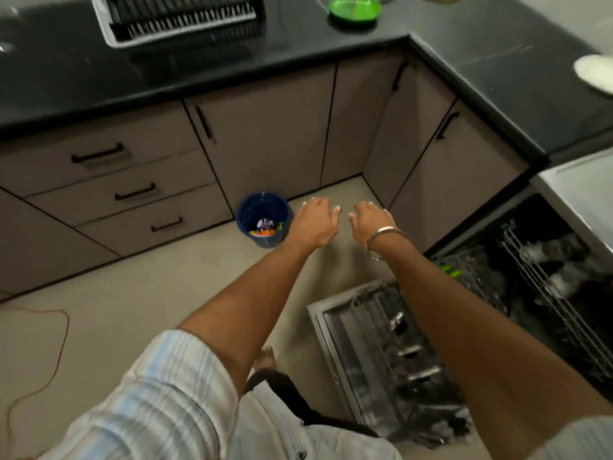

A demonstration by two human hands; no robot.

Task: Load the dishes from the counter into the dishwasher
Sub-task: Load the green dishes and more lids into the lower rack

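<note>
Left hand [313, 224] and right hand [371, 220] both empty, fingers loose; risk: shin hitting the lowered dishwasher door [335, 330] when stepping to the green bowl [354, 9].

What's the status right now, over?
Left hand and right hand open, empty. Green glass dish and white plate on black counter. Open dishwasher partly loaded. Nothing blocking.

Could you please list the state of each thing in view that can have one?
Stainless steel dishwasher door: open, folded down.
Wire dishwasher rack: partly loaded.
Dark blue round waste bin: uncovered, scraps at the bottom.
Grey cabinet doors: closed.
Grey drawers: closed.
Green round dish: on the black counter, not loaded.
Left hand: open, empty.
Right hand: open, empty.
</note>
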